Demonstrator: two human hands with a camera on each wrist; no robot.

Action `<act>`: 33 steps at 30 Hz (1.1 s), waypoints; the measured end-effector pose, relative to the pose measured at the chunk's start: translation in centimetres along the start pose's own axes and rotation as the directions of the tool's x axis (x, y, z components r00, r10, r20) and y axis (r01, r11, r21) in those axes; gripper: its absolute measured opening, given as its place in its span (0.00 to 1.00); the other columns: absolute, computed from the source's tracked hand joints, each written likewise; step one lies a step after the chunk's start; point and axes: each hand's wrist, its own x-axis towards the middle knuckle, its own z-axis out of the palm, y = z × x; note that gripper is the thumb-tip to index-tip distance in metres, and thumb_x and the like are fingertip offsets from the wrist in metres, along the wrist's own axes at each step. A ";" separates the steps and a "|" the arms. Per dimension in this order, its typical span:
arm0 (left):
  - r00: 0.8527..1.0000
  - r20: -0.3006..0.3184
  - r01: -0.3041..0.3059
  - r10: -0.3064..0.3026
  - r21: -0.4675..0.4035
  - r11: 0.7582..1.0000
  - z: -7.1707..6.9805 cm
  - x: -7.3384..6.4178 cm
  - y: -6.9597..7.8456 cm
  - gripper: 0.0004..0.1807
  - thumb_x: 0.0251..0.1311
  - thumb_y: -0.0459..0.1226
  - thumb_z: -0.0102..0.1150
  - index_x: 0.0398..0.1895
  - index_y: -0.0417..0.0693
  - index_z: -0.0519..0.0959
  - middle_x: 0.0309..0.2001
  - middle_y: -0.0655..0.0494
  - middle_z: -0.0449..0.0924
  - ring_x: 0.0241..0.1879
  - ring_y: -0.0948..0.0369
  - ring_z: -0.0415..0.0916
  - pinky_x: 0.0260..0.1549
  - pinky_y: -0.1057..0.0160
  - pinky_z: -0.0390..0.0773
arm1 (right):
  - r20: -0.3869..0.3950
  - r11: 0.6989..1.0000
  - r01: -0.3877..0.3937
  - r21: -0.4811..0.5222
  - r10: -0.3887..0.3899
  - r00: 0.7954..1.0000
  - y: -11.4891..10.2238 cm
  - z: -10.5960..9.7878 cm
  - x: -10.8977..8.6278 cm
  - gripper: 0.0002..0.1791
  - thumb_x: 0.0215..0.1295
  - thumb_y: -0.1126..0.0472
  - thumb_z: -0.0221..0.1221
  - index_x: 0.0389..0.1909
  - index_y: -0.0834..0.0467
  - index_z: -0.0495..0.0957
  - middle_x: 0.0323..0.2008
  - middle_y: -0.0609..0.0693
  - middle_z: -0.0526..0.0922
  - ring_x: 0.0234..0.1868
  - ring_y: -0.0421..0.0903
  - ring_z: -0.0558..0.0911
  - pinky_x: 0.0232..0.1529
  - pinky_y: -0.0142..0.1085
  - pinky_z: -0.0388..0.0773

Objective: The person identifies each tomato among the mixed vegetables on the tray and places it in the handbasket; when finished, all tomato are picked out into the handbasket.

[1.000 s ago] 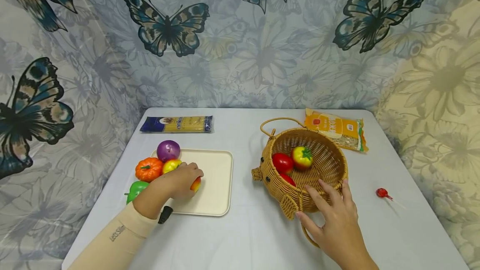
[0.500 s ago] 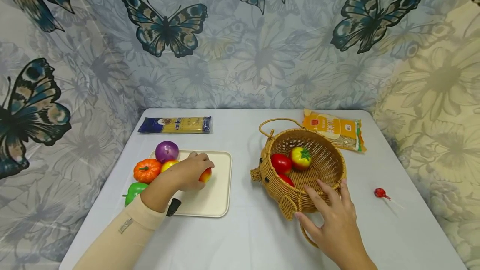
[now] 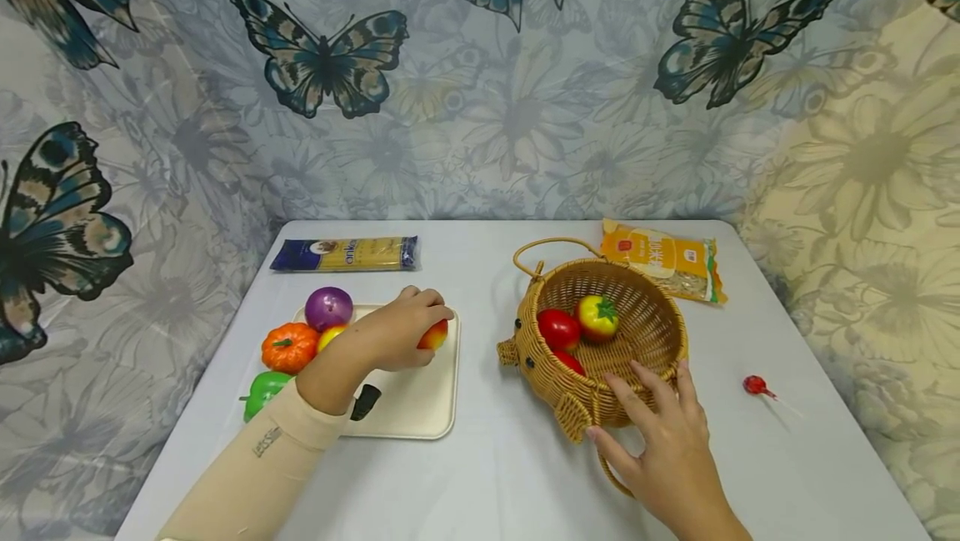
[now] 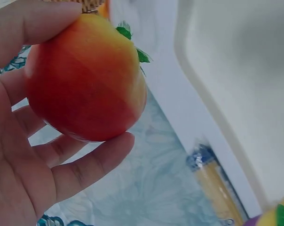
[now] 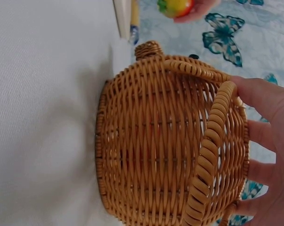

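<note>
My left hand (image 3: 408, 328) holds a red-and-yellow tomato (image 4: 88, 80) with green leaves, thumb on one side and fingers curled round the other. In the head view it is over the right part of a cream tray (image 3: 420, 416). My right hand (image 3: 663, 441) rests with spread, nearly straight fingers on the near rim of a wicker basket (image 3: 555, 391) shaped like an animal; its thumb lies by the ear and handle. Inside the basket are two red vegetables (image 3: 558, 329) and a similar red-and-yellow tomato (image 3: 597, 318).
Left of the tray sit a purple vegetable (image 3: 328, 308), an orange pumpkin (image 3: 289, 347) and a green pepper (image 3: 266, 393), with a yellow one (image 3: 331, 336) partly behind the left arm. A pasta pack (image 3: 345, 254), a grain bag (image 3: 667, 262) and a red lollipop (image 3: 756, 385) lie farther out.
My left hand has moved right and somewhat away from me across the tray with the tomato in its grip. The right hand stays at the basket rim.
</note>
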 end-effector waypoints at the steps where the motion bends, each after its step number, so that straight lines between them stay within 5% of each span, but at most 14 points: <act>1: 1.000 -0.007 -0.014 0.014 0.003 1.000 -0.1 0.1 0.1 0.28 0.61 0.38 0.69 0.65 0.48 0.77 0.62 0.49 0.72 0.59 0.50 0.66 0.56 0.55 0.79 | -0.003 1.000 0.003 0.001 -0.003 1.000 0.0 0.0 0.0 0.38 0.42 0.48 0.80 0.59 0.51 0.83 0.63 0.63 0.75 0.72 0.82 0.55 0.50 0.83 0.61; 18: 0.973 -0.104 -0.196 0.204 0.082 0.977 -3.5 2.4 3.9 0.27 0.62 0.39 0.68 0.65 0.50 0.76 0.63 0.52 0.72 0.58 0.52 0.66 0.52 0.59 0.79 | -0.007 1.000 0.003 0.006 -0.003 1.000 0.0 0.1 -0.1 0.38 0.42 0.49 0.80 0.60 0.50 0.82 0.64 0.62 0.75 0.72 0.81 0.55 0.50 0.83 0.61; 33: 0.950 -0.058 -0.299 0.308 0.135 0.945 -5.6 6.0 8.1 0.28 0.65 0.39 0.63 0.69 0.52 0.73 0.67 0.53 0.68 0.61 0.53 0.63 0.55 0.61 0.77 | 0.031 0.999 -0.035 -0.007 0.035 0.999 -0.2 0.0 -0.3 0.37 0.45 0.47 0.79 0.60 0.52 0.82 0.65 0.62 0.74 0.74 0.80 0.53 0.50 0.83 0.61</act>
